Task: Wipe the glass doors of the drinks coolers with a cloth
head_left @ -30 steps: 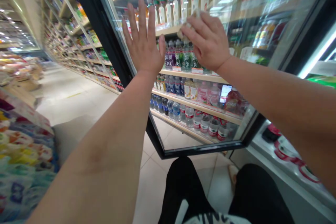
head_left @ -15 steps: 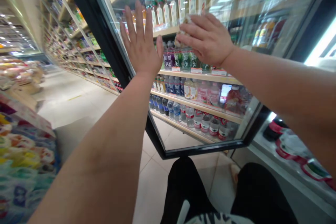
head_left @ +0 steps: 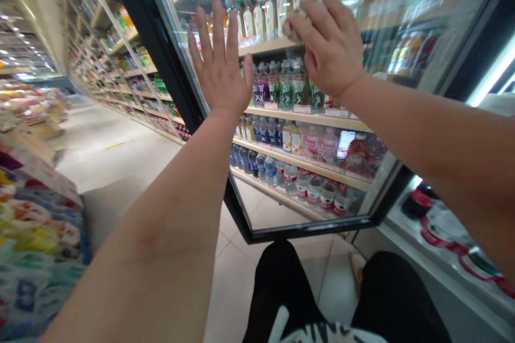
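A glass cooler door [head_left: 374,37] in a black frame stands swung open in front of me. My left hand [head_left: 221,64] lies flat on the glass near its left edge, fingers stretched up and apart, holding nothing. My right hand [head_left: 330,45] presses a small crumpled pale cloth [head_left: 295,20] against the glass higher up and to the right; only a bit of the cloth shows beyond my fingertips. Rows of drink bottles [head_left: 289,142] on shelves show through the glass.
A shop aisle with a tiled floor [head_left: 116,155] runs back on the left, lined with stocked shelves [head_left: 116,64]. Colourful packaged goods [head_left: 32,246] are stacked at the lower left. The open cooler's lower shelf [head_left: 442,236] with red-and-white containers is at the lower right. My dark-trousered legs [head_left: 289,289] are below.
My right hand has slid the cloth up and slightly right on the glass after dipping left half a second ago. My left hand has stayed flat in about the same spot.
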Available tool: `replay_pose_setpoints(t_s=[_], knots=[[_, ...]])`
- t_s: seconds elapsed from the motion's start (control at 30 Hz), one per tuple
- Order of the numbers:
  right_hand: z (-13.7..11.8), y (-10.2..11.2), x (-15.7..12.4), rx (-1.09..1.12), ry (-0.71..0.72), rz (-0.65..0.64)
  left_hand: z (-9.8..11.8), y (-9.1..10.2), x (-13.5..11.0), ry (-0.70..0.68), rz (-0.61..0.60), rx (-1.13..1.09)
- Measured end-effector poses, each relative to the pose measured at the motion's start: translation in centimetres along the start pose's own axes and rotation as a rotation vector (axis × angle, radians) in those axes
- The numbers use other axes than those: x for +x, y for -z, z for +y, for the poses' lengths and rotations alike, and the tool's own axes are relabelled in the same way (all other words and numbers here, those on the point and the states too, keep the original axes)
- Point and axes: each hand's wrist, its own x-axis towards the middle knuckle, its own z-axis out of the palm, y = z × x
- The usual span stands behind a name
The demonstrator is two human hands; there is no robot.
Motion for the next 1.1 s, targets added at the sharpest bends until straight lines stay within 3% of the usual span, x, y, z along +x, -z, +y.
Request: replay_pose_setpoints(t_s=[0.2, 0.4, 0.57, 0.63, 0.7, 0.8, 0.9, 1.0, 1.1], knots=[[-1.9, -0.2, 0.1, 0.109, 0.173, -0.230, -0.4, -0.5, 0.1, -0.025, 0.022, 0.049], [-2.5, -1.4, 1.2, 0.154, -0.009, 0.035, -2.4, -2.1, 0.9, -0.098, 0.023, 0.094], [-5.0, -2.6, 1.4, 0.240, 0.067, 0.080, -3.4, -3.3, 1.0, -0.230, 0.159, 0.077], [-5.9, -2.2, 2.0, 0.319, 0.087, 0.075, -3.3, -3.0, 0.7, -0.349, 0.114, 0.057], [-6.2, -1.4, 2.5, 0.385, 0.068, 0.087, -3.1, -2.5, 0.5, -0.453, -0.007, 0.033], [-5.2, -0.3, 2.1, 0.361, 0.005, 0.066, -2.9, -1.8, 0.3, -0.484, -0.156, 0.001], [-2.7, 0.0, -0.3, 0.204, -0.082, 0.001, -2.6, -1.5, -0.1, -0.511, -0.194, 0.012], [0.0, -0.7, -3.7, 0.070, -0.170, -0.108, -1.4, -1.0, -1.4, -0.509, -0.133, 0.024], [1.3, -1.7, -6.0, 0.022, -0.153, -0.151, 0.6, -0.6, -3.1, -0.441, -0.019, 0.022]])
